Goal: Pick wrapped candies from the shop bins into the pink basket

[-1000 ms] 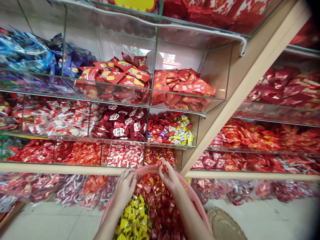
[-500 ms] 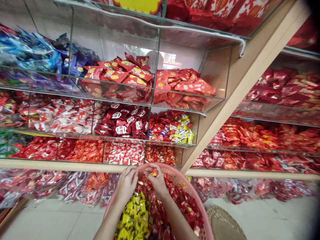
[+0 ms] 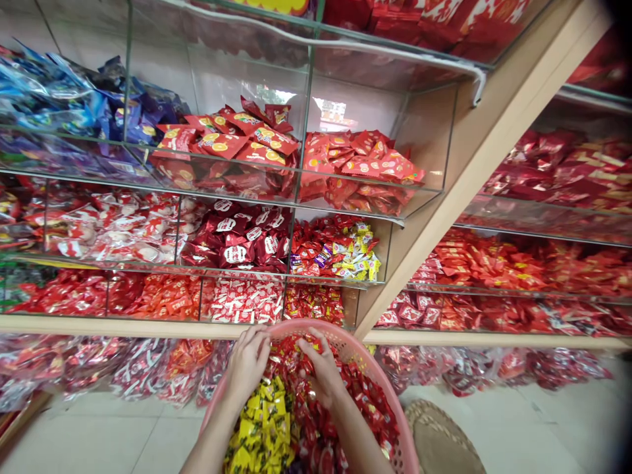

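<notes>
A pink plastic basket [image 3: 392,395] with a perforated wall stands below me, filled with wrapped candies. Yellow-wrapped candies [image 3: 264,428] lie on its left side, red-wrapped candies [image 3: 368,401] in the middle and on the right. At the far left of the rim, my left hand [image 3: 249,361] is closed over the edge, its fingertips partly hidden. My right hand [image 3: 323,372] is inside the basket just above the red candies, thumb and fingers apart, with no candy visible in its grasp.
Glass-fronted shelves [image 3: 222,266] hold compartments of wrapped candies right behind the basket. A wooden upright [image 3: 474,171] slants between two shelf units. Bagged candies [image 3: 148,368] sit under the bottom ledge. A round woven stool [image 3: 442,441] stands at the right on the tiled floor.
My right hand has let go of a small red-wrapped candy and moved slightly right and down, its fingers spreading. My left hand stays at the rim. The view has shifted slightly.
</notes>
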A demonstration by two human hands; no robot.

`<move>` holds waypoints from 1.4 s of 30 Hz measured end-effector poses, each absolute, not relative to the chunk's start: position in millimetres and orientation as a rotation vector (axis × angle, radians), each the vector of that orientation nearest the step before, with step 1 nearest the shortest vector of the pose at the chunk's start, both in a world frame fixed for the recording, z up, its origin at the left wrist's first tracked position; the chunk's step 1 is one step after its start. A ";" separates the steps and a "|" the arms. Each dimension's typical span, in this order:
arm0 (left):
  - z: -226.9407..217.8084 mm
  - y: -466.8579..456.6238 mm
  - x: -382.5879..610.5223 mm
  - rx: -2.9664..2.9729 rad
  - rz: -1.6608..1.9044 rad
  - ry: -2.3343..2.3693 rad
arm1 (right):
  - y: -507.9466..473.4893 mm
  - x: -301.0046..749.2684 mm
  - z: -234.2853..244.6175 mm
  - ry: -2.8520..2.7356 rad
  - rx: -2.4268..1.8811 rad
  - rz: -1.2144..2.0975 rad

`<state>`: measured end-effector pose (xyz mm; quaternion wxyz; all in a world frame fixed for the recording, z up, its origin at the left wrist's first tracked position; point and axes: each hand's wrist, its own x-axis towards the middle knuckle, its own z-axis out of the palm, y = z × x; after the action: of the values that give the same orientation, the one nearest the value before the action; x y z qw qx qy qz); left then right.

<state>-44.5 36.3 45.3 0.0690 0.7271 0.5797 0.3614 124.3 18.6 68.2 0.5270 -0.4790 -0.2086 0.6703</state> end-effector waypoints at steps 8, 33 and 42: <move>43.2 36.3 -45.0 2.206 1.049 1.764 | 8.8 126.2 63.1 -0.449 -1.051 1.755; 44.8 36.5 -43.2 2.186 1.048 1.789 | 26.9 121.1 40.9 -1.283 -1.249 1.033; 45.0 36.4 -44.0 2.202 1.081 1.792 | 45.8 102.8 41.1 -1.437 -1.312 0.921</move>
<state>-44.0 36.4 45.0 0.0520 0.7238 0.5891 0.3554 102.8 45.8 41.1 0.4745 -0.5366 -0.5874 0.3767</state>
